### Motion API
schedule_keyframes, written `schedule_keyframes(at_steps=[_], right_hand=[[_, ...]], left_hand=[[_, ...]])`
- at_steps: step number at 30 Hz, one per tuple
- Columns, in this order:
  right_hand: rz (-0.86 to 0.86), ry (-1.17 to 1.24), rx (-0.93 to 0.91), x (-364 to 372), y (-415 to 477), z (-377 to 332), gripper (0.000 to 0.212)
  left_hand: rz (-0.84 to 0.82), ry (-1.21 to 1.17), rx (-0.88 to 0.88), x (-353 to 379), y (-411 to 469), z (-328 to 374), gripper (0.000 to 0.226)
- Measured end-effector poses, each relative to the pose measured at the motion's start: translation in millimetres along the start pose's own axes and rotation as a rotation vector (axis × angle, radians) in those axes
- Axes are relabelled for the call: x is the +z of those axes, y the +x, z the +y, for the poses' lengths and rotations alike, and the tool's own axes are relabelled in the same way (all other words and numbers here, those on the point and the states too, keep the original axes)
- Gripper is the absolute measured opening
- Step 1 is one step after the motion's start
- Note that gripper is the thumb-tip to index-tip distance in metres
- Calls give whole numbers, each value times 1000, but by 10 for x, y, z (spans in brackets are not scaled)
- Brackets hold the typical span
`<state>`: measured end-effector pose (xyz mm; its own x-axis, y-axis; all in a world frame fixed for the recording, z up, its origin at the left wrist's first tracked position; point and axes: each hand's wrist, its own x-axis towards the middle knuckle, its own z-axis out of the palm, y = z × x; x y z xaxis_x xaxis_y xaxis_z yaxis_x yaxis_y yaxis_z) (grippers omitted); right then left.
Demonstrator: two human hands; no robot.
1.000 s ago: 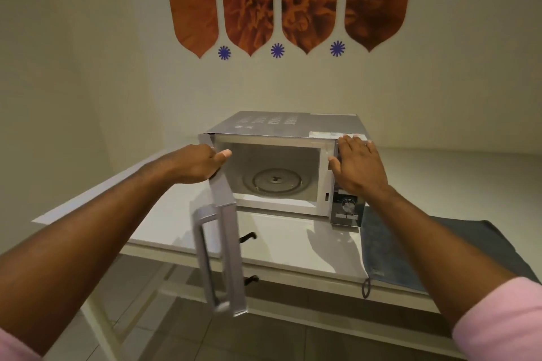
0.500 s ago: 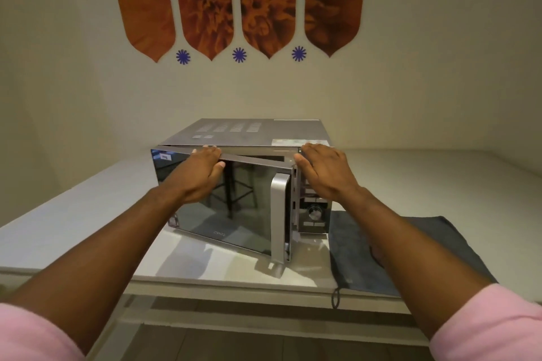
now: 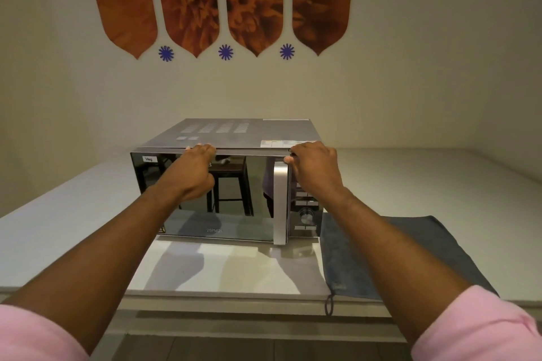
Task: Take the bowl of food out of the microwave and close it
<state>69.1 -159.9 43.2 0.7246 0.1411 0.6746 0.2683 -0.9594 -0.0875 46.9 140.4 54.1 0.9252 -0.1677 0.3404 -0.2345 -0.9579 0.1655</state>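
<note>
Mirrored glass fronts the door [image 3: 217, 196], which sits flush with the microwave [image 3: 234, 135], so the closing looks done or all but done; my left hand [image 3: 192, 174] lies against the door near its top edge, fingers loosely curled and gripping nothing, placed there to press the panel home; my right hand [image 3: 315, 168] rests loosely open on the upper right corner by the handle [image 3: 280, 202], holding nothing, I judge to brace the box so it won't slide on the counter [image 3: 88, 228]; a grey cloth [image 3: 381, 255] lies just right of it; the bowl is nowhere in view, so I cannot say where it stands.
</note>
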Motion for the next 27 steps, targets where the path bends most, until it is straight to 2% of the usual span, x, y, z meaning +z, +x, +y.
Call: schedule_keyframes(at_steps=[19, 27], right_hand=[[51, 7, 105, 56, 42, -132, 28], [37, -84, 94, -32, 74, -197, 13]], left_hand=[[6, 27, 0, -8, 20, 82, 82], [-18, 36, -27, -23, 29, 129, 86]])
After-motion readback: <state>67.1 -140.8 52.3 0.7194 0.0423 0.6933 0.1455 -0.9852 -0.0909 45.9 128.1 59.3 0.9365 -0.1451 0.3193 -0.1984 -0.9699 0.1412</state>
